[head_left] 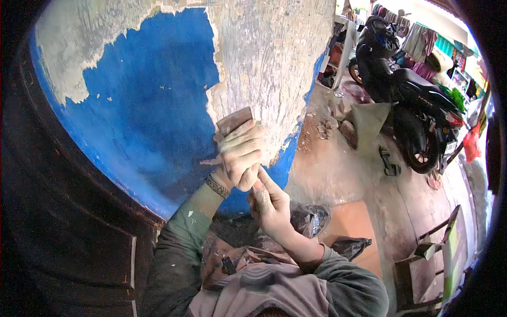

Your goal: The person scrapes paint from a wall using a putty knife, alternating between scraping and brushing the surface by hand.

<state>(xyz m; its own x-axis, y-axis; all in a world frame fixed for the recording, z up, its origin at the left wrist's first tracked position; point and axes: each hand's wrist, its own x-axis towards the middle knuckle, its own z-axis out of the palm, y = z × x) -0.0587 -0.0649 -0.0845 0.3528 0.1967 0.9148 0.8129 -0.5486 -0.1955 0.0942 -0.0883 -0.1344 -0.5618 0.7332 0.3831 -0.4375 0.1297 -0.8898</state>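
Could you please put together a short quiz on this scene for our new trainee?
1. Multiple choice: What does the left grip hold?
A) a brush
B) a scraper
C) a roller

2. True or false: In the picture, the motorbike is to the right of the peeling wall.

3. Fill in the colour: Next to its worn, pale area, the wall shows a large patch of ____ paint.

Key: 1. B; 2. True; 3. blue.
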